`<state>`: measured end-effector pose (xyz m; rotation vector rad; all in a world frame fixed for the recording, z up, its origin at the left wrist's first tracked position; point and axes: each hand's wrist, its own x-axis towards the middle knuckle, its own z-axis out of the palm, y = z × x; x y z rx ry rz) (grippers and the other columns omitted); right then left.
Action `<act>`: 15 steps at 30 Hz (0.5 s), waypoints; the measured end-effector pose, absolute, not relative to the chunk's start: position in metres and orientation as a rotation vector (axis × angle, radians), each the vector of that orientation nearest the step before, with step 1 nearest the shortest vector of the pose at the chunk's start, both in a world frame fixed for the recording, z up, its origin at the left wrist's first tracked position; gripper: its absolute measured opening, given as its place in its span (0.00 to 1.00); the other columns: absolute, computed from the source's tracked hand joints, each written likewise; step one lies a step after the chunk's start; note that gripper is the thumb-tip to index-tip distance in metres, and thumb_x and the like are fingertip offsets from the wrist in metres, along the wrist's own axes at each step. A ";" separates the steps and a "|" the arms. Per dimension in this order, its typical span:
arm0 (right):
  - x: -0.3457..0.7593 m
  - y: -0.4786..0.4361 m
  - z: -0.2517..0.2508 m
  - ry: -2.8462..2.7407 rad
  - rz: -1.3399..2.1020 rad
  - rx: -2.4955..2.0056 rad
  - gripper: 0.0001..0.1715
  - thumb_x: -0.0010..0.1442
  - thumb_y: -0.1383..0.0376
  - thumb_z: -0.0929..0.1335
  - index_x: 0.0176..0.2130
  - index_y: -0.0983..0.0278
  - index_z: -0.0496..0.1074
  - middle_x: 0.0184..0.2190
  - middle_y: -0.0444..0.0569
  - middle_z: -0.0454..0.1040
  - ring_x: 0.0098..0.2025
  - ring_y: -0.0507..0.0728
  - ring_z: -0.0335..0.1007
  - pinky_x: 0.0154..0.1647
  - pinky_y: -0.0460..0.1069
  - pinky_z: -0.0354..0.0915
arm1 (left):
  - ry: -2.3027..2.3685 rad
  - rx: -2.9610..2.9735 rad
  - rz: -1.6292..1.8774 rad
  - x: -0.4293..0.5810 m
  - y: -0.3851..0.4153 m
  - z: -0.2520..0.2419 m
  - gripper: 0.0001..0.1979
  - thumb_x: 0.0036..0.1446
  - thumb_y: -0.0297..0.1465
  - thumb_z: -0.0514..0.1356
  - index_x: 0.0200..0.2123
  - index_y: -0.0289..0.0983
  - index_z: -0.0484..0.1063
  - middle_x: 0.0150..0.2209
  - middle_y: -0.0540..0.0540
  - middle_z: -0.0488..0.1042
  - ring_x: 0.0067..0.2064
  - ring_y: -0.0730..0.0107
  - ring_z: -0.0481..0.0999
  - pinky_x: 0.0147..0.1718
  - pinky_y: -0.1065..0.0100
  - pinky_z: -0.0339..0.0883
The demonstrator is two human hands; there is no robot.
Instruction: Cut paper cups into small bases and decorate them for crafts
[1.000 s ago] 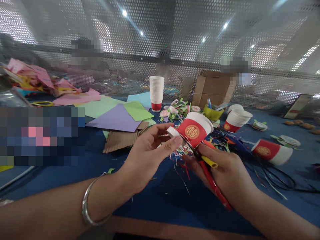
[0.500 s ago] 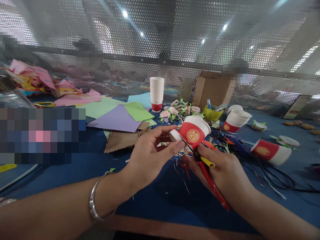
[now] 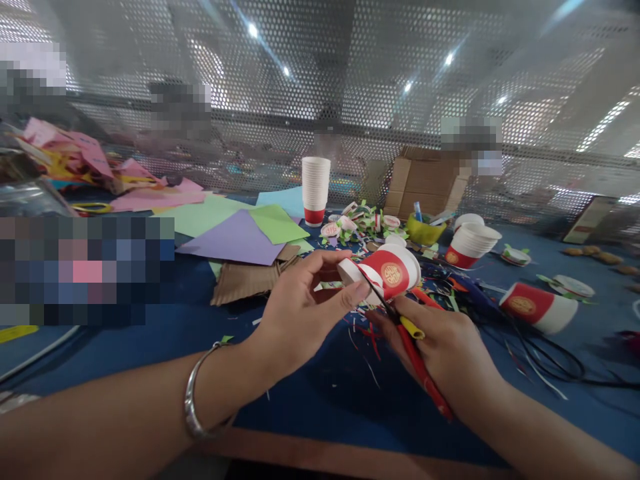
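Note:
My left hand [image 3: 305, 300] pinches the white base end of a paper cup [image 3: 393, 270], thumb in front and fingers behind. The cup lies on its side in the air; its red band carries a gold emblem. A cut runs between the base and the red band, and the body leans away to the right. My right hand [image 3: 445, 340] is closed round a red-handled cutting tool [image 3: 423, 373] with a yellow part near its front. Its thin dark blade enters the cut. I cannot tell whether it is a knife or scissors.
A tall cup stack [image 3: 315, 193] stands behind. Several cut cup bases with green paper leaves [image 3: 350, 227] are piled among scraps. Coloured paper sheets [image 3: 235, 237] and torn cardboard [image 3: 243, 283] lie left. Right are a tipped cup [image 3: 537, 307], nested cups [image 3: 470, 247] and dark cables [image 3: 560, 370].
The cup's body has shifted right and tilted away from the base, so the gap has widened. More of the dark blade shows now. Both hands have hardly moved.

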<state>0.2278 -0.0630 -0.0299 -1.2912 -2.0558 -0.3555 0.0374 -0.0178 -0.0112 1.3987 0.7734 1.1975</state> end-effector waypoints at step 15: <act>0.226 -0.065 -0.024 -2.060 -0.323 -1.279 0.21 0.68 0.62 0.64 0.24 0.63 0.67 0.14 0.39 0.63 0.14 0.48 0.54 0.15 0.43 0.53 | 0.815 1.546 1.244 0.035 -0.019 -0.014 0.22 0.53 0.36 0.72 0.50 0.38 0.73 0.45 0.45 0.76 0.43 0.66 0.79 0.44 0.62 0.77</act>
